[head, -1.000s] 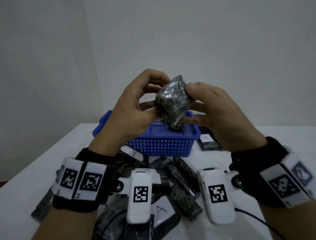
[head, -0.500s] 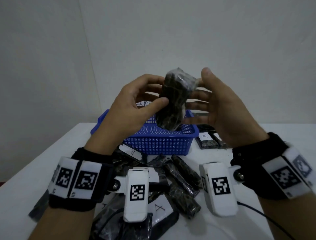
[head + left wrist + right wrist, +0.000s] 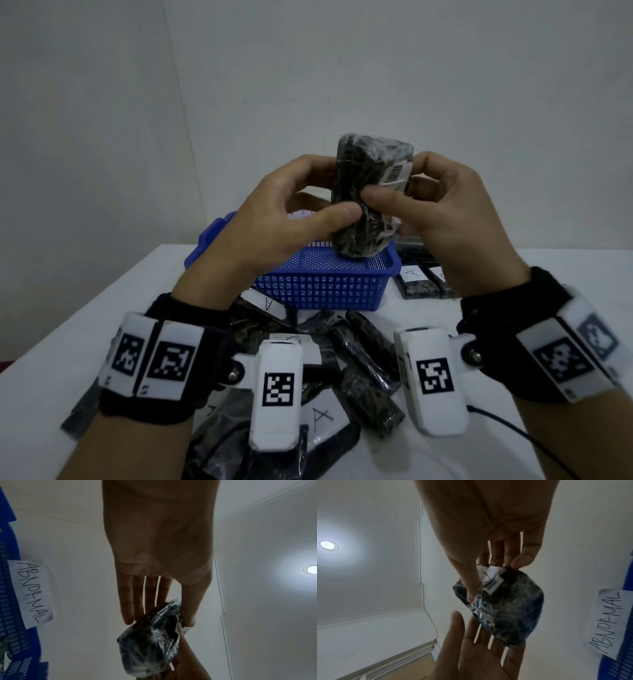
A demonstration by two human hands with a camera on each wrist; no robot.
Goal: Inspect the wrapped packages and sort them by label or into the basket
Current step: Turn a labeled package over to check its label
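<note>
1. Plain white walls behind; white tabletop across the lower half of the head view.
2. Held up at centre frame, above the basket: one wrapped package, dark under crinkled clear film, roughly upright.
3. Left hand pinching it from the left, thumb on the near face, fingers nearly straight behind it in the left wrist view.
4. Right hand gripping from the right, thumb across the front, fingertips at the white barcode tag.
5. Below, lower centre: a loose pile of packages, some with "A" slips; two more sorted at right of the basket. "ABNORMAL" label on the basket's far wall.
6. Risks, as judged:
   - Slippery film plus light fingertip hold: likely slide out during a turn, then a fall into the basket and a wrong sort.
   - Letter label not visible on this package; only a barcode tag. Hasty call likely to misplace it.
   - Hard squeeze or a tug at the tag: possible torn film or tag pulled loose.
   - Wrist units hanging low over the pile: possible knock, scattering packages.
</note>
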